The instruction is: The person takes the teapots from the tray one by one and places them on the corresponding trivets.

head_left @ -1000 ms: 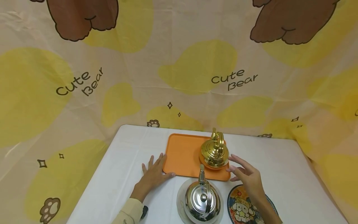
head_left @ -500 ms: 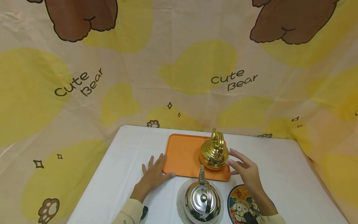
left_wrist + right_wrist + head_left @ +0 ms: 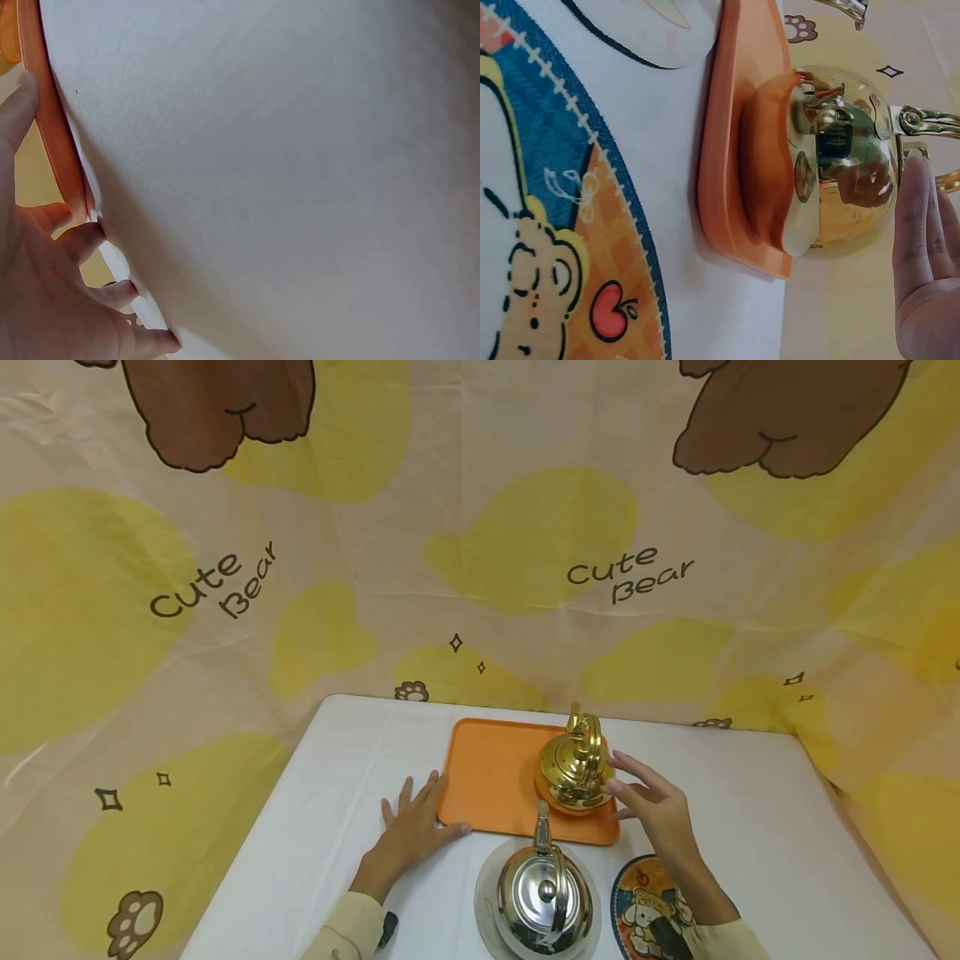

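A gold teapot (image 3: 573, 768) stands upright on the right part of an orange tray (image 3: 487, 777). My right hand (image 3: 663, 814) is at the teapot's right side, fingers extended; in the right wrist view its fingertips (image 3: 915, 169) are right by the lid and handle mount. With fingers spread, my left hand (image 3: 412, 827) rests at the tray's front left corner. Thumb and fingertips lie along the tray rim (image 3: 54, 112) and the white cloth in the left wrist view. A silver kettle (image 3: 536, 893) stands just in front of the tray, spout towards it.
Under the silver kettle is a pale round mat (image 3: 486, 885). A round cartoon mat (image 3: 637, 910) lies to its right, partly covered by my right forearm. The white table (image 3: 757, 827) reaches back to a yellow patterned curtain (image 3: 517, 527).
My right hand has moved slightly up and left, closer to the gold teapot's handle. The left hand, tray and both pots have stayed put.
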The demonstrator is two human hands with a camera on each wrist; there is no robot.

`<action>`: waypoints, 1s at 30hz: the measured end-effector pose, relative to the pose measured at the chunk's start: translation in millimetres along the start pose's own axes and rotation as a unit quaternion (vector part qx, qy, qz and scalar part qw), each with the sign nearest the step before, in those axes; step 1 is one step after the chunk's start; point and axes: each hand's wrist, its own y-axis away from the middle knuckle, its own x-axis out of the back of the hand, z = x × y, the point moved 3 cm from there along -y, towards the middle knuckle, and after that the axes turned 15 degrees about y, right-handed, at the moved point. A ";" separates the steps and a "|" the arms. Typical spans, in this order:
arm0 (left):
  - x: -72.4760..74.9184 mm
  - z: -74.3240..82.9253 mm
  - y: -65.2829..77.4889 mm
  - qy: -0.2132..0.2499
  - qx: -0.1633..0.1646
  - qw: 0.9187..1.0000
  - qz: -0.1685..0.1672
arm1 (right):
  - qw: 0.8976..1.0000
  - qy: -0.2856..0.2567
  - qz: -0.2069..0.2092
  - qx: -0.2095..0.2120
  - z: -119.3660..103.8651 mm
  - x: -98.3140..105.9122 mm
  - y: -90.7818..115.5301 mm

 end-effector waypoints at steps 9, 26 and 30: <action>1.2 0.1 1.6 -0.005 -0.004 1.000 0.005 | 1.000 -0.009 -0.007 0.019 -1.4 -4.9 -7.5; 0.5 1.2 0.2 -0.001 -0.005 1.000 0.006 | 0.999 -0.027 -0.013 0.026 -3.1 -14.1 -16.7; -0.1 0.7 -0.2 -0.001 -0.004 1.000 0.004 | 0.999 -0.027 -0.012 0.026 -2.5 -14.4 -17.0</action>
